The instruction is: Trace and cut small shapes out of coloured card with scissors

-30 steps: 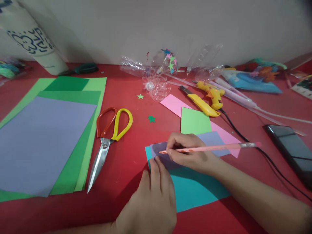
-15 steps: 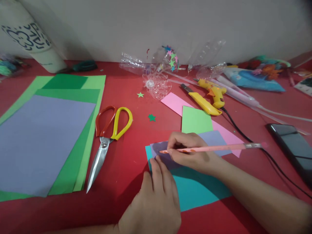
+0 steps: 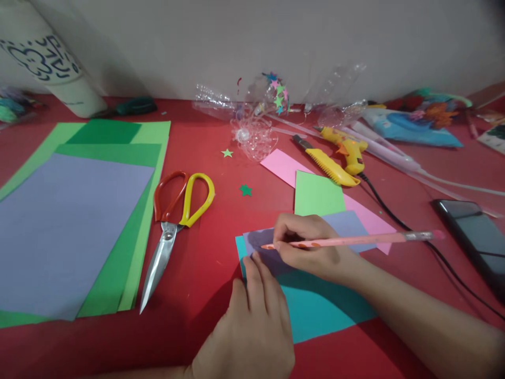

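My right hand (image 3: 311, 247) is closed round a pink pencil (image 3: 355, 240), whose tip rests on a small lavender paper piece (image 3: 347, 223). That piece lies over a teal paper sheet (image 3: 319, 308) on the red table (image 3: 205, 263). My left hand (image 3: 250, 326) lies flat with fingers together, its fingertips pressing the lavender piece's near left edge. A light green paper piece (image 3: 317, 195) and a pink paper strip (image 3: 282, 166) lie just beyond the lavender piece.
Scissors (image 3: 173, 221) with red and yellow handles lie to the left, beside a stack of green and lavender sheets (image 3: 74, 221). A yellow utility knife (image 3: 327, 167), glue gun (image 3: 347, 147) with black cord, crumpled clear plastic (image 3: 252, 134), paper stars and a phone (image 3: 473, 237) are around.
The pencil has slid slightly to the right in my right hand. My left hand stays pressed on the paper; the view has shifted a little.
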Motion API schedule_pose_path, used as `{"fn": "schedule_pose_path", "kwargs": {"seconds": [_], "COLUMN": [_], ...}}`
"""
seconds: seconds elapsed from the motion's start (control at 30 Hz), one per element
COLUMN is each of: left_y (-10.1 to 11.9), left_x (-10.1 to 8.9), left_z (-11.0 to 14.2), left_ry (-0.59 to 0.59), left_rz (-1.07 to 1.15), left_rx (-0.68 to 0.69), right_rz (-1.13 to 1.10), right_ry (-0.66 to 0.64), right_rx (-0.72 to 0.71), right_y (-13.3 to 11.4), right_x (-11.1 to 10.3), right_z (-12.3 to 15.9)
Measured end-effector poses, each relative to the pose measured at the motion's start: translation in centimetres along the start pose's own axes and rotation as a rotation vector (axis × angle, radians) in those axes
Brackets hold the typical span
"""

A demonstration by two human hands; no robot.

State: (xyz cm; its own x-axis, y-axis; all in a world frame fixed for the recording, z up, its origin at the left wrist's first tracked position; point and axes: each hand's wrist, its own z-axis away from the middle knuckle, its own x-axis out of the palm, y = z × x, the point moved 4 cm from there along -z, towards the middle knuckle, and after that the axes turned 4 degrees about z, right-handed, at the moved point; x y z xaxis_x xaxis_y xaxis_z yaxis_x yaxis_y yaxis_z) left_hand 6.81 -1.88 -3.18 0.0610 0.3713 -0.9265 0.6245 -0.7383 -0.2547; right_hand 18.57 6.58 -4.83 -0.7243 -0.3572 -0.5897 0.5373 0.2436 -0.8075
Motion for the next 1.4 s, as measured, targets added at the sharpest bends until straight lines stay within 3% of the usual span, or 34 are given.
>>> {"fn": "schedule_pose_path", "kwargs": {"seconds": [0.6, 1.23, 1.3, 1.4], "left_y": [0.0, 0.1, 0.1, -0.1], "left_x": [0.1, -0.2, -0.1, -0.1], "left_z": [0.1, 0.3, 0.2, 0.1], "left_ry": [0.008, -0.021, -0.03, -0.022], "left_rz": [-0.006, -0.014, -0.012, 0.0], "left_rx": [0.01, 0.016, 0.013, 0.0], "right_rz": [-0.077, -0.067, -0.145, -0.435], "right_ry": [0.015, -0.009, 0.001, 0.054], "right_rx": [0.078, 0.047, 0.093, 0.184], "right_y": [0.0, -0.3, 0.1, 1.1], "right_x": [-0.1, -0.2, -0.3, -0.3], "right_z": [-0.1, -0.1, -0.2, -0.4]}}
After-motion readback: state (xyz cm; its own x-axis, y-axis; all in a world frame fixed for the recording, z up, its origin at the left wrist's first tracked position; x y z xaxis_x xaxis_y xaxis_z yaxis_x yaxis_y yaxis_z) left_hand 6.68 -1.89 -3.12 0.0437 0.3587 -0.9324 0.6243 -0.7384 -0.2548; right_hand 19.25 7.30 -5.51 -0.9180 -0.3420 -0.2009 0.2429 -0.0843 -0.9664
